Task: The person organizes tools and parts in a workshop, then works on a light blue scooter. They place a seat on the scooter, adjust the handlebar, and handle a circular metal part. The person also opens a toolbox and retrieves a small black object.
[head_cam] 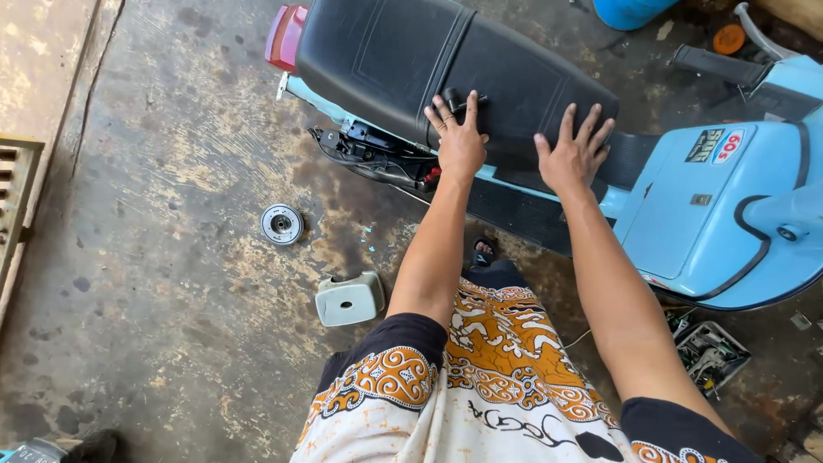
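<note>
Patterned shirt (480, 386) nearest. Open tool case (710, 353) on the floor lower right, small tools inside, too small to tell apart. Grey cover (349, 299) and round metal disc (281, 224) lie apart on stained concrete floor (171, 171). Left hand (460, 141) and right hand (573, 154), fingers spread, flat on black seat (446, 69) of light-blue scooter (720, 223); left touches a black tool (457, 101). Exposed wiring (369, 154) under the seat edge.

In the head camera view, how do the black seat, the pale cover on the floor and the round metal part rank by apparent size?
1. black seat, by far the largest.
2. pale cover.
3. round metal part, smallest.
The cover lies somewhat nearer the camera, which may exaggerate its lead.
</note>
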